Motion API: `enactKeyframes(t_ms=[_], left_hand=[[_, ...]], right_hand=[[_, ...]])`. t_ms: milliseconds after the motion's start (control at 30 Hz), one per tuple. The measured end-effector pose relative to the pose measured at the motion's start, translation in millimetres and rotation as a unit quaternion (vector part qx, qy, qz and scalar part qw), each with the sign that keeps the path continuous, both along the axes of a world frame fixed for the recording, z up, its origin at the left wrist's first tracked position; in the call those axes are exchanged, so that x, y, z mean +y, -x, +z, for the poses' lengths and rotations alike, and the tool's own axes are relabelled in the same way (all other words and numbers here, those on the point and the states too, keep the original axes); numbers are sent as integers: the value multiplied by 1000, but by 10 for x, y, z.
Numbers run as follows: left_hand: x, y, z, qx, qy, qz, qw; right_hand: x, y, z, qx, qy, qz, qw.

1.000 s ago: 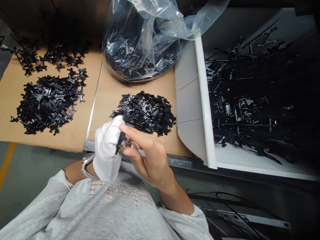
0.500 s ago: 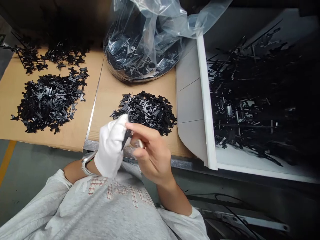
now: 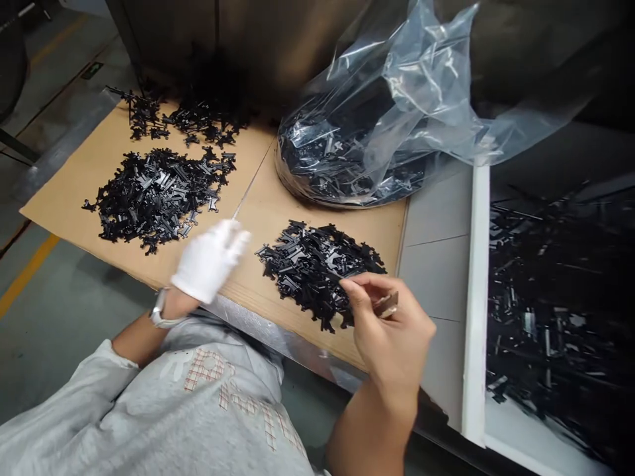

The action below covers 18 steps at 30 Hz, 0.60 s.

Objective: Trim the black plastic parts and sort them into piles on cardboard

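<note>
My right hand [image 3: 391,330] is bare and closed around a small flat metal blade-like piece [image 3: 386,305] that pokes out between its curled fingers. Its thumb and forefinger come together at the near right side of a pile of small black plastic parts [image 3: 317,264]; whether they grip a part there is hard to make out. My left hand [image 3: 211,258], in a white glove and slightly blurred, is over the cardboard between the two nearer piles. Its fingers reach out loosely apart, and no part shows in them. Left of it lies another pile of black parts [image 3: 153,195].
A clear plastic bag [image 3: 342,165] full of black parts stands behind the right pile. At right, a white-walled box [image 3: 476,317] holds many dark pieces. More black parts [image 3: 203,119] lie at the back left. The metal table edge [image 3: 278,330] runs before me.
My hands were together over the table edge with a black part between them. The left has gone left without it, the right to the right pile. The view has turned.
</note>
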<state>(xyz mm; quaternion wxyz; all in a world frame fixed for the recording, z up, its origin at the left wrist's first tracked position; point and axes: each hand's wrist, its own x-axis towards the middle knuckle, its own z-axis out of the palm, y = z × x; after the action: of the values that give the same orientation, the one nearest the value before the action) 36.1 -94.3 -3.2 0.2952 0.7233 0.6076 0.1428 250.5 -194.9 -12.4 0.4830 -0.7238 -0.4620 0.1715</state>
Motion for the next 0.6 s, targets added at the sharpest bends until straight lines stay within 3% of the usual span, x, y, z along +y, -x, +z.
enactKeyframes(t_ms=[67,167,400,600], left_hand=[[139,267,-18,192,-8,87,978],[272,518,-46,323,33,89,942],[433,515,-14,351,85,55,931],[426,499,4,367,66,62,926]], right_hand=[[35,-151,-67,-13,71,-50,996],[110,-283,-162,-28,152,-67,986],[76,-293,-146,-40,178,-72,981],[-82,-297,-57,-33,165,-98,981]])
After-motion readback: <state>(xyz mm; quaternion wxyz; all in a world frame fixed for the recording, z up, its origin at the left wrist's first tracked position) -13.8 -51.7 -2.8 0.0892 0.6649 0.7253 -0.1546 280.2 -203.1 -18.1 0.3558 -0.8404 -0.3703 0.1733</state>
